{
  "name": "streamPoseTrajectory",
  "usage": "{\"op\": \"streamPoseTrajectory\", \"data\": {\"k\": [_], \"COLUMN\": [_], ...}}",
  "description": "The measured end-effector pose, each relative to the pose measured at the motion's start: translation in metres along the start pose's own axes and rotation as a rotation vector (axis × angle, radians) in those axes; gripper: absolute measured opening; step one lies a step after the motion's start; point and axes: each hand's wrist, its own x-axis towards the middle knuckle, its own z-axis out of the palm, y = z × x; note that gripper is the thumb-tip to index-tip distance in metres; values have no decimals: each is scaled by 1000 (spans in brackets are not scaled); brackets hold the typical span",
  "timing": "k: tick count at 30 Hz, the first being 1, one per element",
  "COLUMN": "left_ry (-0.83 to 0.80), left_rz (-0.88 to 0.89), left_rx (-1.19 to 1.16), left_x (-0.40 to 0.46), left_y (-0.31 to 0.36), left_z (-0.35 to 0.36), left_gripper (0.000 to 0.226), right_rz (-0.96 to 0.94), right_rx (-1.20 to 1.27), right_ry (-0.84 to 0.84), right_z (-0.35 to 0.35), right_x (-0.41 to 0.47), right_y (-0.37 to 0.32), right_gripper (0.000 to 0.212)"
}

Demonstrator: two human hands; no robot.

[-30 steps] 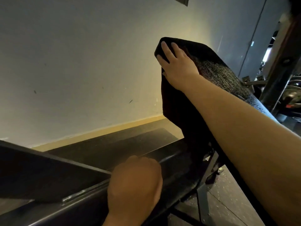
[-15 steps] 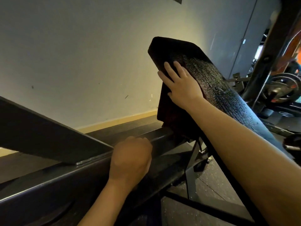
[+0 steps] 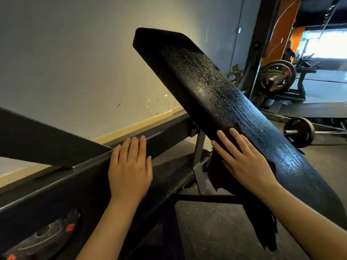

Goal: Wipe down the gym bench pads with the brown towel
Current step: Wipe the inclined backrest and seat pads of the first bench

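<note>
**Bench pad being wiped with a brown towel**

Bench pad (image 3: 216,94), long, black and tilted steeply, runs from upper centre down to the lower right. Its surface is wet and shiny, with streaks and droplets along its length. A pale wall (image 3: 75,62) with scuff marks stands behind it, above a yellow strip at the floor. A thick black metal beam (image 3: 56,194) crosses the lower left, slanting up toward the pad's support. Speckled dark flooring (image 3: 216,231) lies below. In the far right background are a weight plate (image 3: 277,76) on a rack and a barbell (image 3: 300,132) on the floor.

The brown towel (image 3: 214,169) lies on the lower half of the pad, at its left edge, with one end hanging down off the side. The right hand (image 3: 246,162) presses flat on the towel, fingers straight and slightly spread. The left hand (image 3: 129,169) rests flat on top of the beam, fingers straight and close together, holding nothing.
</note>
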Motion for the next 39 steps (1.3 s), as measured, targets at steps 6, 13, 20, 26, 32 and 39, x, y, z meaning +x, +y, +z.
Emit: {"op": "streamPoseTrajectory", "data": {"k": [6, 13, 20, 26, 32, 39], "left_ry": [-5, 49, 199, 201, 368, 377], "left_rz": [-46, -8, 525, 570, 583, 590], "left_rx": [-69, -256, -634, -634, -647, -652], "left_x": [-5, -9, 4, 25, 20, 16], "left_y": [3, 49, 209, 292, 299, 301], "left_z": [-3, -8, 1, 16, 32, 34], "left_gripper": [53, 52, 35, 43, 39, 39], "right_rz": [152, 631, 1216, 1347, 1364, 1387], "right_rx": [159, 471, 632, 876, 934, 942], "right_ry": [4, -131, -132, -409, -491, -512], "right_z": [-5, -16, -19, 1, 45, 95], "right_x": [-107, -163, -191, -200, -201, -202], "right_y": [6, -9, -24, 25, 75, 127], "right_gripper": [60, 63, 73, 58, 57, 57]}}
